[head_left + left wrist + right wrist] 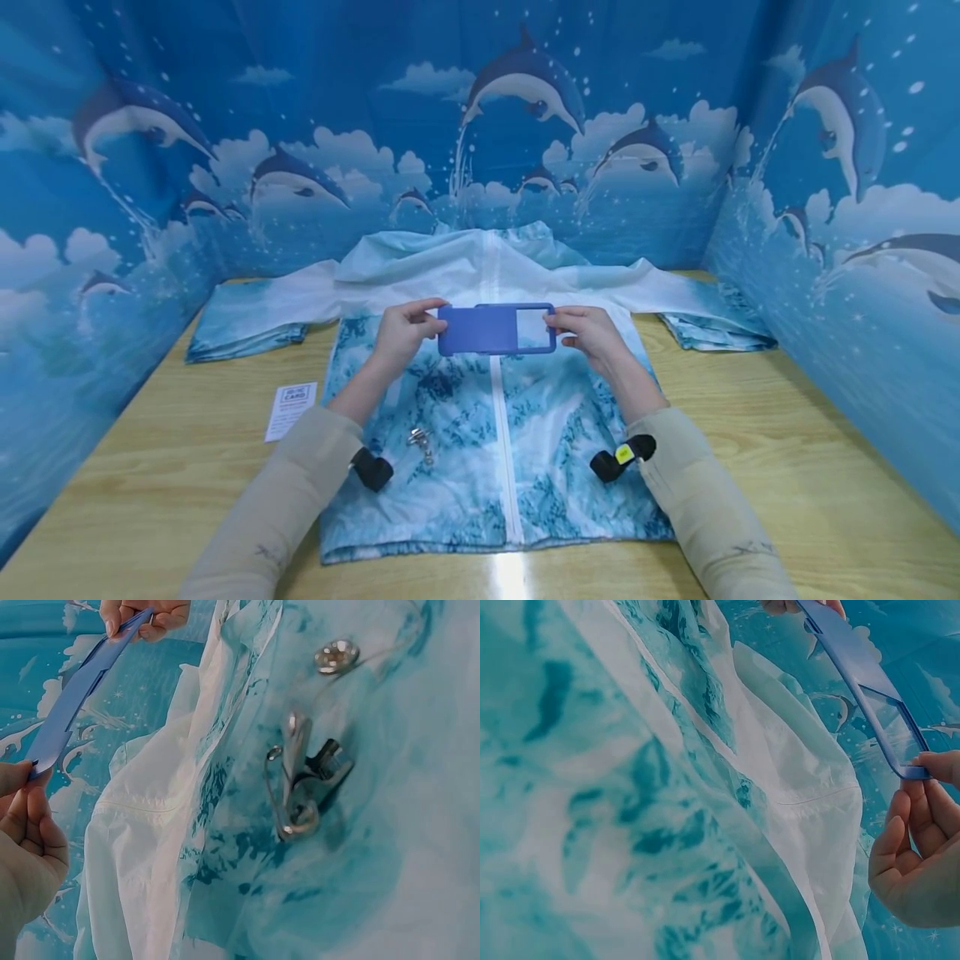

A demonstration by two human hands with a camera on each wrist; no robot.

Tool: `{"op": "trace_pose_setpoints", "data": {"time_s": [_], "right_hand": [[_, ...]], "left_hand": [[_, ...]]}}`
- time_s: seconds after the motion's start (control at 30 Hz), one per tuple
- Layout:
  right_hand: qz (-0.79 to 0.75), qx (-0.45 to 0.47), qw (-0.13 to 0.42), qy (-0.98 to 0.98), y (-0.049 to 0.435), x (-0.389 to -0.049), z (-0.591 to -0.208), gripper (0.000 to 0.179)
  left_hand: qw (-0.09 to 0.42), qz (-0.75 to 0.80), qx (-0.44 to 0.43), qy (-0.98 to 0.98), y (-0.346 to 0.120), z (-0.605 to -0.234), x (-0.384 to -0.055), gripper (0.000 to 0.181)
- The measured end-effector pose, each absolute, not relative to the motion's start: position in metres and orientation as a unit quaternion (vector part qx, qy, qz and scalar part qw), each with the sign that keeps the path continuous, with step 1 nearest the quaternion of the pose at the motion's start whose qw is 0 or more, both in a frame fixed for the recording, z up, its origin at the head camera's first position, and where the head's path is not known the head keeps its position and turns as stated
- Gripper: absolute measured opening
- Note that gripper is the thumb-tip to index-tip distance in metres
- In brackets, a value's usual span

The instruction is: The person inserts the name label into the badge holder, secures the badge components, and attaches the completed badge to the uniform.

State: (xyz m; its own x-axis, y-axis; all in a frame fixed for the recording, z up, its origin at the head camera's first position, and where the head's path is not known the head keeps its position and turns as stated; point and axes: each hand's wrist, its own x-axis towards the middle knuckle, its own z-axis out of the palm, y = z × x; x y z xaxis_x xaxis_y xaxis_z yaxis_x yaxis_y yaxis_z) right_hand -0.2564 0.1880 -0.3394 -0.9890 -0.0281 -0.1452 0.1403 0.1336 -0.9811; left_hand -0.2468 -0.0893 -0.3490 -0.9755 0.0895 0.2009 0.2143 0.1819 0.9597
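A blue-purple plastic card holder [477, 330], with an open window at its right end, is held level above a jacket. My left hand [401, 336] pinches its left end between thumb and fingers. At the window end, my right hand [588, 333] grips the frame's edge, and the right wrist view shows its thumb on the rim [911, 772]. Seen from the left wrist, the card holder [75, 701] appears nearly edge-on. Below the left hand, a small metal clip [420, 442] with a snap strap lies on the jacket.
The blue-and-white zip jacket [420, 508] lies spread on the wooden table [180, 467], sleeves out to both sides. A white printed card [291, 410] rests left of it. Dolphin-print curtains [360, 100] stand around the back and sides. Black wrist cameras [372, 469] sit on both forearms.
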Motion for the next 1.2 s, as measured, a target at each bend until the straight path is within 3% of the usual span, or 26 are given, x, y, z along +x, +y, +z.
{"op": "trace_pose_setpoints", "data": {"time_s": [1.2], "right_hand": [[-0.653, 0.029, 0.063, 0.754, 0.198, -0.256, -0.338, 0.041]], "left_hand": [[0.055, -0.628, -0.082, -0.772, -0.1, -0.351, -0.248, 0.031]]}}
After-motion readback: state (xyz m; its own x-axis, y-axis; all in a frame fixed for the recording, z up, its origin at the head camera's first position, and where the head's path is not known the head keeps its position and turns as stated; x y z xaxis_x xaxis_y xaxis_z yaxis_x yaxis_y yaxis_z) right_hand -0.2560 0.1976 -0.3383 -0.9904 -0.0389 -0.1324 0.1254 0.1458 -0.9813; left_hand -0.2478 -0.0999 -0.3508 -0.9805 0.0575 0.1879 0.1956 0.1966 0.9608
